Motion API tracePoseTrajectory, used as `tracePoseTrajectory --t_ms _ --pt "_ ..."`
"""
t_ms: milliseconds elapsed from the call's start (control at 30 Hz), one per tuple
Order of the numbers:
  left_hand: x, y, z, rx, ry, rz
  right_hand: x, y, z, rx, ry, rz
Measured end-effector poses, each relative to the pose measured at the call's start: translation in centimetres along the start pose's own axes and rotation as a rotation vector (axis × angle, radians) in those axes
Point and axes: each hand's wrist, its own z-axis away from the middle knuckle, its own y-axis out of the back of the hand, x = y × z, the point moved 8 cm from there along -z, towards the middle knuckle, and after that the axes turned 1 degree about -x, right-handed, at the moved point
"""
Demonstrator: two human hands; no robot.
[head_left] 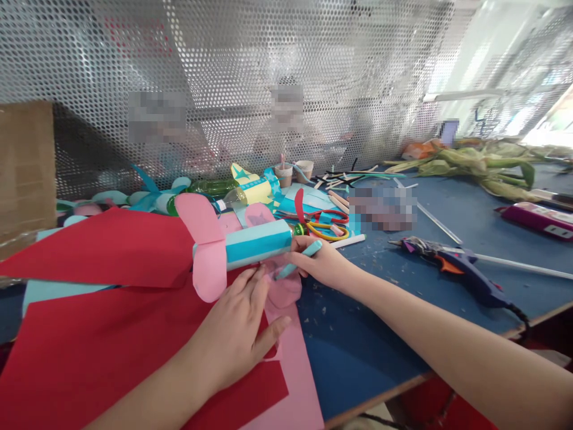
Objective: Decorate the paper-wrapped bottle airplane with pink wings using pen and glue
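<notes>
— Set a clock face on the pen, twelve pointing away from us. How do our hands stand?
— Our right hand holds that light blue pen, fingers and thumb closed on it. It slants, its lower end over a rounded pink piece; whether the two touch, we can't tell.
— And our left?
— Our left hand lies between seven and eight o'clock, palm down over the paper. It grips nothing that we can see: thumb wide, fingers nearly straight, their tips by the pink piece's edge. How firmly they press, we can't tell.
— Where do we have the tube?
— At ten o'clock, just beside the pen. It's wrapped in two blues, with a pink wing at its far left end.
— What else lies around us?
— Red card at nine, a pink sheet at six. A yellow-wrapped bottle lies at eleven, and two cups stand at twelve.
— And to our right?
— Yellow-handled scissors between one and two, near our right hand. Husks lie at two; at three, well apart from us, a glue gun rests on the blue table.
</notes>
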Motion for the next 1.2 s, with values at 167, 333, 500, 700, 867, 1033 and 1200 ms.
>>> tracePoseTrajectory --t_ms 167,333,500,700,867,1033,1200 --pt "0.08 0.05 -0.11 -0.016 0.005 -0.012 -0.08 -0.12 0.09 -0.014 -0.003 -0.006" --pt "0.12 -0.06 -0.13 -0.038 0.0 -0.015 -0.15 -0.09 0.08 -0.005 0.005 0.012" --pt "0.05 -0.14 -0.04 -0.031 -0.001 -0.024 -0.14 0.23 -0.07 0.041 0.028 0.034" --pt "-0.03 -0.17 0.03 -0.015 -0.01 -0.015 -0.07 0.21 -0.11 0.041 0.03 0.04" --pt "-0.04 -0.11 -0.01 -0.01 -0.01 -0.014 -0.15 -0.01 -0.11 0.025 0.031 0.025" --pt "0.05 -0.24 -0.06 -0.022 -0.013 -0.04 -0.32 0.06 -0.1 0.038 0.044 0.028" --pt "0.04 -0.1 -0.06 -0.013 -0.017 -0.031 -0.33 0.16 -0.05 0.05 0.034 0.042"
